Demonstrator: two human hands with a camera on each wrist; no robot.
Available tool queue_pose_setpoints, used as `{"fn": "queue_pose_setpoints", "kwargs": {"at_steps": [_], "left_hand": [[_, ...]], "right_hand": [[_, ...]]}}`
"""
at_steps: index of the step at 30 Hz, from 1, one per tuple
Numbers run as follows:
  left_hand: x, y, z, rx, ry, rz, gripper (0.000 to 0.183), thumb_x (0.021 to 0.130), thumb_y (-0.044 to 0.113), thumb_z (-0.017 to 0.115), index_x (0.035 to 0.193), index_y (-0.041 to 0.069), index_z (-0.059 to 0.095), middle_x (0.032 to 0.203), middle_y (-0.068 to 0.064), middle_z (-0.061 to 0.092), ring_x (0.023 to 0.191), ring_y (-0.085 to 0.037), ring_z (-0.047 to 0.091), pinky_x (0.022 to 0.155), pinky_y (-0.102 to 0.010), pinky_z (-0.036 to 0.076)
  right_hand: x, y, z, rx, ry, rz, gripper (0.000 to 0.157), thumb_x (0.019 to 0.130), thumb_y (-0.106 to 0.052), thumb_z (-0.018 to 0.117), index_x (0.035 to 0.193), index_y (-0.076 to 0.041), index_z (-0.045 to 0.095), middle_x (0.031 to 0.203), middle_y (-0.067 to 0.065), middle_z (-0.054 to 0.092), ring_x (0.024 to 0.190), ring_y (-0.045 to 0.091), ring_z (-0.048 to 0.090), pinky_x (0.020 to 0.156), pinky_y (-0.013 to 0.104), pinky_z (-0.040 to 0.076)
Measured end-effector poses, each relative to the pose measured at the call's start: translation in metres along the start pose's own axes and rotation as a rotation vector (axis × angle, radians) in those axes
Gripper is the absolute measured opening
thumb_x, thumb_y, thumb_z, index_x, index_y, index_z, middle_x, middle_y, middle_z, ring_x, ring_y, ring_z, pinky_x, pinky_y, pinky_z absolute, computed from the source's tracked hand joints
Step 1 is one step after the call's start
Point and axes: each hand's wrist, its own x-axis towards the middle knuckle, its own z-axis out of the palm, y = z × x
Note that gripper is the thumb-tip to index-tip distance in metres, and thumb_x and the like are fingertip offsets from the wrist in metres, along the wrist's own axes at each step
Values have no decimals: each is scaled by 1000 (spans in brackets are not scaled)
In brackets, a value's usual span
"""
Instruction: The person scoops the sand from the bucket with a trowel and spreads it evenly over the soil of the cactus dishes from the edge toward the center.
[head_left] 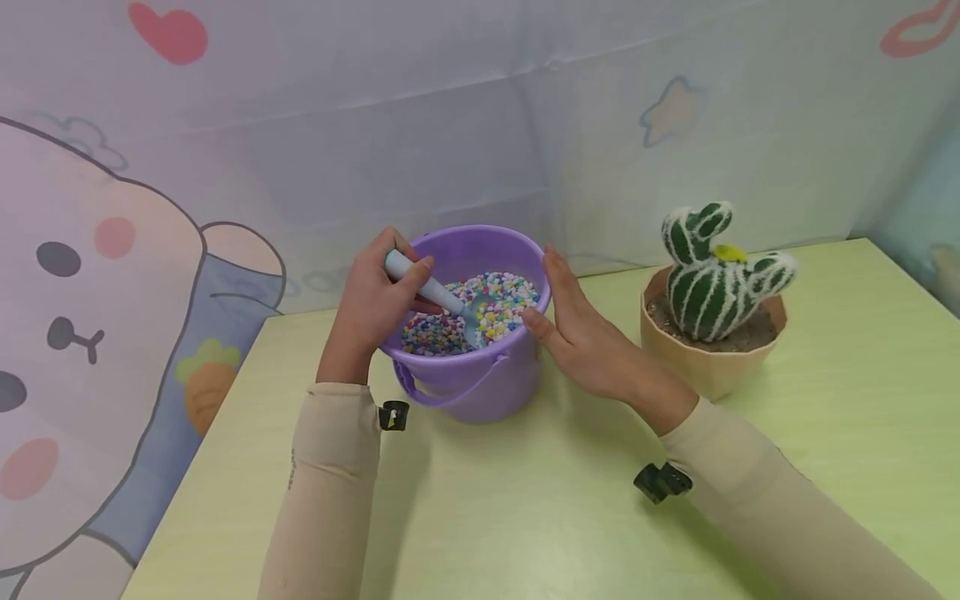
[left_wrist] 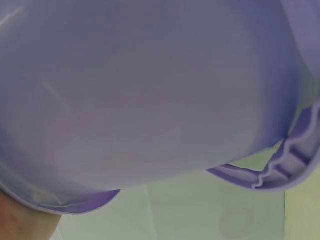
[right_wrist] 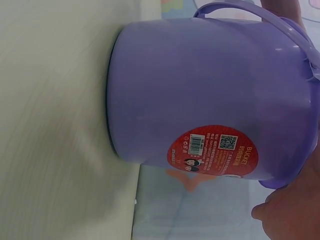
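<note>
A purple bucket stands upright on the table, holding many small multicoloured pebbles. Over its left rim, my left hand grips the handle of a light blue toy shovel. The shovel's blade dips partly into the pebbles. My right hand rests against the bucket's right rim, its fingers fairly straight and the thumb by the front edge. In the left wrist view the bucket wall fills most of the picture. A red label shows on the bucket in the right wrist view.
To the right of the bucket is a potted cactus in a tan faceted pot. The bucket's handle hangs down at its front. A printed cloth backdrop rises behind and left of the pale green table.
</note>
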Motion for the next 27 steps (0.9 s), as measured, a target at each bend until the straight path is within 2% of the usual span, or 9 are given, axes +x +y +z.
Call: {"fn": "queue_pose_setpoints", "kwargs": {"at_steps": [9,20,27], "left_hand": [[0,0,1,-13,-8,25,21,99,10,60,94,-3,44,88,-25,55,70,-40,70,66,-51,61],[0,1,-1,20,11,-5,21,99,12,59,95,-1,43,90,-25,57,68,-37,71,64,-45,62],[0,0,0,42,19,-14,21,100,13,59,97,-1,43,88,-25,59,66,-35,71,64,-48,61]], "right_hand": [[-1,-1,-1,-3,-11,8,81,104,-55,27,154,-6,-14,161,6,-17,147,21,-10,120,48,8],[0,-1,-1,-15,-15,6,80,103,-56,26,154,-10,-15,162,5,-17,147,20,-10,120,49,8],[0,-2,-1,-21,-16,9,81,104,-55,27,154,-7,-14,162,7,-16,147,21,-10,120,49,8]]}}
